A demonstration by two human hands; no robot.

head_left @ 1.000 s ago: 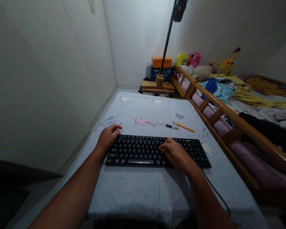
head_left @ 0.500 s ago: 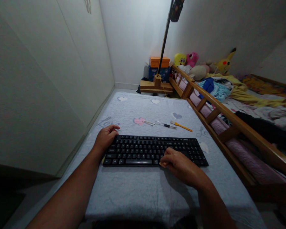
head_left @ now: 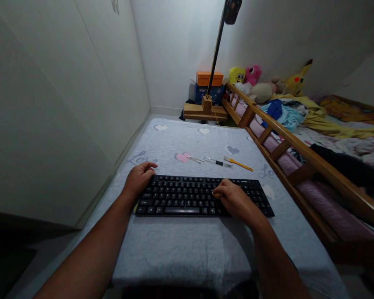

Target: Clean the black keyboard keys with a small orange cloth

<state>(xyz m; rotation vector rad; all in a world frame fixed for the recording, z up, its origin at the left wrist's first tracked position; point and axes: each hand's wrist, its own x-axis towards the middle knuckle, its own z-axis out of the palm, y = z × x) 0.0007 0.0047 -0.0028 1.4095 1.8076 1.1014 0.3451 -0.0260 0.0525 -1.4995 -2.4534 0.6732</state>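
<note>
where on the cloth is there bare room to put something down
Near side: bare cloth between the forearms, below the keyboard. Farther off: the stretch between the thin sticks and the far edge. Crowded: the strip beyond the keyboard, holding those sticks, a black-gripped tool and a yellow-handled brush.

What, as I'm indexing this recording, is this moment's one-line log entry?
left hand: at left end of keyboard | right hand: pinching small tan item over keyboard | beyond keyboard: white sticks, black-gripped tool, yellow brush

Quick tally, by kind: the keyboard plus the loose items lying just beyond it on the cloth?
Black keyboard: 1
Yellow-handled flat brush: 1
Wire tool with black grip: 1
Cotton swabs: 2
Total: 5
</note>
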